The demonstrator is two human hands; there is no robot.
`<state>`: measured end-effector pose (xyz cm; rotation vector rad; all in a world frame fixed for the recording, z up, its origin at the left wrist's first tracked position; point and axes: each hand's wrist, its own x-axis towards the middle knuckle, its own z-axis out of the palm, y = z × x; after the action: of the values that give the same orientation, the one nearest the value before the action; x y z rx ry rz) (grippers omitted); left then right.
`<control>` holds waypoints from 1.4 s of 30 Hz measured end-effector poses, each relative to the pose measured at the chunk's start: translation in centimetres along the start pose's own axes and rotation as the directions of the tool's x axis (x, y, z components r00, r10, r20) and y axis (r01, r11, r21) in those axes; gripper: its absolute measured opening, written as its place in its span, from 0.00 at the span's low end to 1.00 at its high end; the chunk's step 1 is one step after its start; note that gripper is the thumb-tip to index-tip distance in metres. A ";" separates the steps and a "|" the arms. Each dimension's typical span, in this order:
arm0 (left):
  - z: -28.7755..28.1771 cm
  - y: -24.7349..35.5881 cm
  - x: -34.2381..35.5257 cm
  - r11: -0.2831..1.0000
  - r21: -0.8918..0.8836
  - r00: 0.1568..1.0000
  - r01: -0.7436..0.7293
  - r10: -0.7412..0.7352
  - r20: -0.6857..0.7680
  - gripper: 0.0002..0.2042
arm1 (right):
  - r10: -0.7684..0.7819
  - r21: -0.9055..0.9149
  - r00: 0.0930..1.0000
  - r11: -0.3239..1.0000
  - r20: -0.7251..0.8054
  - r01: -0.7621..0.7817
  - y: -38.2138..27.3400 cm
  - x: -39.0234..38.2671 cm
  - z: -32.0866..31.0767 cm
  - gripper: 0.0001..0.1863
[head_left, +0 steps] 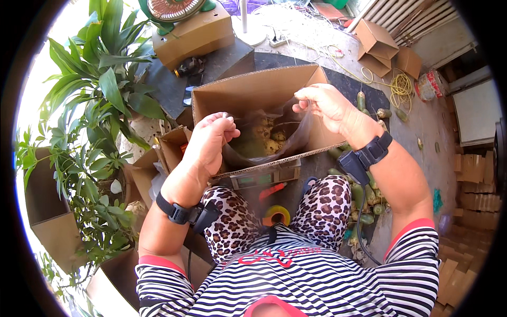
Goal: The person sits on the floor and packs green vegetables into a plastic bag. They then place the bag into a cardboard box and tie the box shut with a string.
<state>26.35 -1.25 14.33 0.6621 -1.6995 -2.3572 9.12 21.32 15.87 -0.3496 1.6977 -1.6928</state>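
At the centre of the frame, we see a clear plastic bag [302, 133] inside the open cardboard carton [227, 95], with yellowish lumpy produce [272, 146] already in it. Our hands are apart above them: the right hand [326, 105] pinches the bag's rim, while the left hand [211, 138] has its fingertips pressed together, though we cannot tell whether plastic lies between them. We judge the work part-way, since bag and carton are not yet closed and green vegetables [358, 194] lie outside on the floor [428, 153], right of centre.
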 end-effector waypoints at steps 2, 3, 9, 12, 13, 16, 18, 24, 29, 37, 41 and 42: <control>0.0 -0.1 0.1 1.000 -0.021 1.000 0.012 -0.012 0.006 0.07 | -0.024 -0.091 1.000 0.996 -0.008 0.023 0.2 0.5 0.3 0.06; 0.4 0.1 -0.1 0.999 -0.047 0.999 0.008 -0.011 -0.053 0.18 | -0.020 -0.132 0.999 0.991 -0.045 0.014 0.2 0.4 0.5 0.07; 0.0 0.1 1.0 0.997 0.060 0.993 -0.051 0.058 -0.106 0.37 | -0.150 -0.764 0.987 0.643 -0.055 0.055 -0.8 1.6 1.2 0.18; 0.6 0.5 0.7 0.993 0.051 0.993 -0.110 0.113 -0.043 0.37 | -0.503 -0.861 0.853 0.486 -0.136 0.149 -1.0 0.7 0.5 0.29; 0.0 0.3 0.8 0.992 0.009 0.991 -0.126 0.127 -0.042 0.37 | -0.583 -0.787 0.805 0.545 -0.106 0.291 -1.2 0.4 0.1 0.29; -0.1 0.1 -1.5 0.958 -0.088 0.962 -0.273 0.274 0.008 0.24 | -0.646 -0.414 0.729 0.742 -0.227 0.528 -1.1 -2.3 -0.6 0.22; -0.9 -0.4 -2.8 0.918 -0.220 0.941 -0.329 0.337 -0.001 0.15 | -0.640 -0.320 0.695 0.767 -0.327 0.556 0.4 -3.9 -2.6 0.22; -5.9 -8.3 -3.9 0.789 -0.234 0.820 -0.569 0.522 -0.234 0.11 | -0.125 0.059 0.669 0.968 -0.733 0.245 14.6 -9.2 -13.2 0.13; -9.9 -12.6 -2.7 0.938 -0.227 0.902 -0.260 0.152 -0.404 0.09 | 0.308 0.327 0.503 0.943 -0.807 -0.053 34.3 -16.8 -19.2 0.07; -14.2 -13.9 -2.4 0.976 -0.210 0.947 -0.052 -0.019 -0.322 0.11 | 0.729 0.353 0.386 0.637 -0.566 -0.685 55.2 -26.9 -14.0 0.14; -14.4 -13.9 -2.3 0.980 -0.198 0.943 -0.016 -0.051 -0.328 0.12 | 0.756 0.173 0.431 0.571 -0.492 -0.803 56.8 -28.7 -13.1 0.10; -14.0 -13.9 -2.4 0.982 -0.190 0.936 -0.010 -0.058 -0.347 0.13 | 0.777 0.274 0.423 0.581 -0.465 -0.766 56.9 -28.6 -13.6 0.08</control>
<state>36.35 -7.63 -1.57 1.0016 -1.3061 -2.2113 37.03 56.08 -31.58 0.9397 1.7793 -1.0944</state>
